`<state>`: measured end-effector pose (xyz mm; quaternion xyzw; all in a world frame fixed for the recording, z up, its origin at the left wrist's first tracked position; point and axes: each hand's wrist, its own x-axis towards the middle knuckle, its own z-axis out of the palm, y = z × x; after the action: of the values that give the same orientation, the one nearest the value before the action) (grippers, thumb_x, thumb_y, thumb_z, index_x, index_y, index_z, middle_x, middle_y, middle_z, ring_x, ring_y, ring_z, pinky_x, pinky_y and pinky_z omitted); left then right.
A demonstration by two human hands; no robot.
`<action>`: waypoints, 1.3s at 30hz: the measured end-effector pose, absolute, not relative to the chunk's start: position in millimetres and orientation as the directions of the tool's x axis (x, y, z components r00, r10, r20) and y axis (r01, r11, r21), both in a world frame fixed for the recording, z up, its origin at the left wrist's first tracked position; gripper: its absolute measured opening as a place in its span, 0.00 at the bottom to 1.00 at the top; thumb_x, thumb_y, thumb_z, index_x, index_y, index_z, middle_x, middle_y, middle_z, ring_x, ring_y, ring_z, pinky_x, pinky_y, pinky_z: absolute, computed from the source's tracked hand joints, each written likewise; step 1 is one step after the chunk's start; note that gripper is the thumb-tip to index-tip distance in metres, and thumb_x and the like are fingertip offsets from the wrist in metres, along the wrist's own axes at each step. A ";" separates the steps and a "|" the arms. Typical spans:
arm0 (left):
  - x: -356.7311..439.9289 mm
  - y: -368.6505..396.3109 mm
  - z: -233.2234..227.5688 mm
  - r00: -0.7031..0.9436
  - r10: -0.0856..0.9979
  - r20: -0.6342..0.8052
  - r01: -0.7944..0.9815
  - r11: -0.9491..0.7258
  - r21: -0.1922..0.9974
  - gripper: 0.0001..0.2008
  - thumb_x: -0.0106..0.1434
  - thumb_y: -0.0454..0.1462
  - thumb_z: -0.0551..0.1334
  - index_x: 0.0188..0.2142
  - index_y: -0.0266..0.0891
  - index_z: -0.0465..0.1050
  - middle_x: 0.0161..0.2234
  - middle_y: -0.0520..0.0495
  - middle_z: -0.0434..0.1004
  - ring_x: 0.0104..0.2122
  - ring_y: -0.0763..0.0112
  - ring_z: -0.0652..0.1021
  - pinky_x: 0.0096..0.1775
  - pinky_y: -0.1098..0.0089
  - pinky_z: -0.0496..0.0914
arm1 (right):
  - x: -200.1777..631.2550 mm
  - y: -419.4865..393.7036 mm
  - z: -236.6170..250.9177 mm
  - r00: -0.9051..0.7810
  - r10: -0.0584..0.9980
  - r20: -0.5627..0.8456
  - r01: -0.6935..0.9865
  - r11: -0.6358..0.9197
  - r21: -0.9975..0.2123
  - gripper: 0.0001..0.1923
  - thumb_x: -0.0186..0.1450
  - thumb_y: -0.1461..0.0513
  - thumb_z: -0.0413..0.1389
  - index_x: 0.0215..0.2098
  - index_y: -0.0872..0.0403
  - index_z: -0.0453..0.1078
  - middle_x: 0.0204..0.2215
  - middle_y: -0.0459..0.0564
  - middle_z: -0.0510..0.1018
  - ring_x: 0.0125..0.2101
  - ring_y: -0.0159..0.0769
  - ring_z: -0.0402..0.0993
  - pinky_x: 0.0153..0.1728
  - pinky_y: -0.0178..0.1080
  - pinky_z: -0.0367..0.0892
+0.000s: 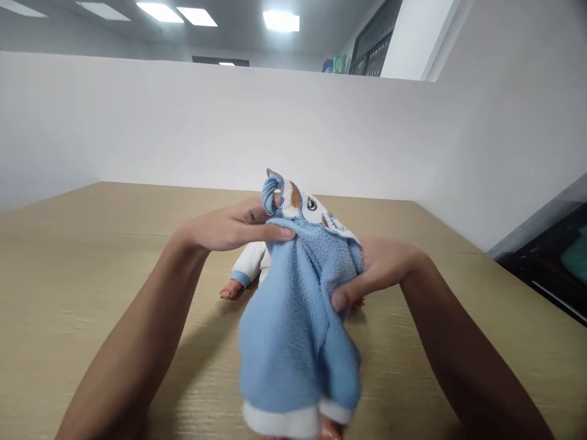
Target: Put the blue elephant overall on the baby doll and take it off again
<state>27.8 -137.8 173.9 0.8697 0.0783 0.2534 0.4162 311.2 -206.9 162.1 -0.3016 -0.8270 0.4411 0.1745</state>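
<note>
Both hands pinch a blue hooded towel [298,318] that is wrapped about a baby doll [243,272] on the wooden table [92,256]. The left hand [229,227] closes thumb and fingers on the upper edge of the terry just under the hood [302,208], which carries an embroidered animal face and a small looped ear. The right hand [380,269] grips the cloth at the far side, thumb pressed into the pile and fingers tucked behind, so the 2 hands hold the wrap from opposite sides.

Most of the doll is hidden. Only 1 white sleeve with a blue cuff and a small pink hand show at the left, and something pink peeps below the white hem at the bottom edge, probably its feet, though the view cuts it off.

To do this well, the left pinch should stay close to the hood seam so the hood sits square, while the right hand keeps the fold snug rather than stretched. Loose terry slips easily, so even tension from both sides matters, and the free sleeve needs watching lest it catch in the fold. A white partition [183,122] stands behind the table.
</note>
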 end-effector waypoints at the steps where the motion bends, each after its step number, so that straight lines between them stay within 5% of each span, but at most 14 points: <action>1: 29.1 -137.0 172.9 0.848 0.354 0.394 -0.084 -0.645 0.760 0.16 0.72 0.50 0.68 0.44 0.39 0.80 0.38 0.46 0.84 0.43 0.64 0.83 0.49 0.68 0.79 | 310.4 -206.9 161.8 -0.784 0.621 -0.025 0.360 0.421 -0.833 0.29 0.55 0.53 0.78 0.52 0.51 0.83 0.44 0.47 0.88 0.49 0.45 0.85 0.52 0.39 0.81; 4: 31.4 -135.5 171.2 0.853 0.379 0.358 -0.046 -0.629 0.776 0.20 0.74 0.53 0.64 0.44 0.38 0.81 0.41 0.45 0.84 0.42 0.65 0.82 0.48 0.69 0.79 | 312.9 -206.6 158.8 -0.782 0.618 -0.076 0.385 0.385 -0.839 0.35 0.54 0.52 0.78 0.58 0.50 0.81 0.49 0.49 0.88 0.52 0.47 0.84 0.55 0.42 0.80; 8: 28.8 -132.2 168.8 0.931 0.299 0.210 -0.010 -0.553 0.833 0.22 0.67 0.56 0.70 0.42 0.39 0.81 0.37 0.45 0.83 0.34 0.65 0.82 0.36 0.71 0.78 | 321.3 -202.9 151.4 -0.697 0.707 0.117 0.242 0.385 -0.891 0.43 0.53 0.50 0.79 0.64 0.51 0.76 0.55 0.52 0.85 0.60 0.52 0.79 0.60 0.47 0.76; 12: 28.0 -127.8 164.6 0.939 0.252 0.235 -0.071 -0.525 0.848 0.20 0.60 0.52 0.77 0.42 0.40 0.81 0.37 0.45 0.83 0.35 0.63 0.83 0.39 0.69 0.80 | 322.6 -198.5 144.8 -0.676 0.689 0.262 0.055 0.401 -0.915 0.44 0.58 0.46 0.76 0.67 0.51 0.72 0.60 0.56 0.81 0.63 0.55 0.76 0.64 0.52 0.72; 17: 32.2 -125.2 162.5 0.855 0.364 0.369 -0.114 -0.563 0.819 0.21 0.69 0.55 0.69 0.42 0.39 0.81 0.39 0.45 0.83 0.39 0.64 0.83 0.44 0.69 0.79 | 314.8 -195.3 141.4 -0.733 0.649 0.203 0.077 0.376 -0.924 0.41 0.59 0.47 0.75 0.66 0.50 0.74 0.60 0.54 0.81 0.67 0.53 0.73 0.68 0.49 0.68; 22: 34.0 -128.5 161.4 0.870 0.354 0.342 -0.097 -0.558 0.824 0.20 0.71 0.54 0.68 0.45 0.40 0.82 0.39 0.46 0.84 0.39 0.65 0.83 0.43 0.69 0.80 | 312.0 -192.7 141.5 -0.858 0.513 -0.017 0.200 0.304 -0.932 0.48 0.44 0.52 0.83 0.62 0.49 0.78 0.53 0.51 0.86 0.57 0.51 0.82 0.55 0.41 0.79; 27: 29.6 -132.3 161.8 0.900 0.298 0.318 -0.107 -0.557 0.824 0.32 0.55 0.58 0.78 0.48 0.37 0.81 0.35 0.43 0.85 0.37 0.58 0.85 0.40 0.67 0.81 | 310.8 -188.7 136.5 -0.781 0.606 0.150 0.053 0.303 -0.952 0.40 0.44 0.52 0.83 0.54 0.52 0.82 0.44 0.51 0.88 0.55 0.52 0.84 0.54 0.42 0.79; 32: 28.5 -134.3 168.3 0.881 0.330 0.338 -0.068 -0.619 0.783 0.42 0.45 0.59 0.82 0.51 0.36 0.78 0.34 0.43 0.85 0.40 0.56 0.86 0.45 0.65 0.83 | 305.6 -182.0 124.9 -0.680 0.668 0.302 -0.135 0.290 -0.947 0.40 0.49 0.46 0.80 0.55 0.53 0.81 0.49 0.55 0.87 0.60 0.54 0.79 0.64 0.50 0.72; 39: 30.1 -131.3 165.9 0.924 0.294 0.245 -0.024 -0.594 0.804 0.30 0.52 0.56 0.81 0.47 0.43 0.82 0.37 0.43 0.87 0.45 0.51 0.86 0.46 0.63 0.83 | 309.0 -179.0 119.4 -0.786 0.598 0.159 -0.039 0.209 -0.977 0.45 0.50 0.50 0.80 0.63 0.50 0.75 0.55 0.54 0.85 0.64 0.52 0.76 0.67 0.49 0.69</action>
<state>30.1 -131.3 165.9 0.8746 0.0772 0.1794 0.4438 309.0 -179.0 119.4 -0.1911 -0.7307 0.5992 0.2655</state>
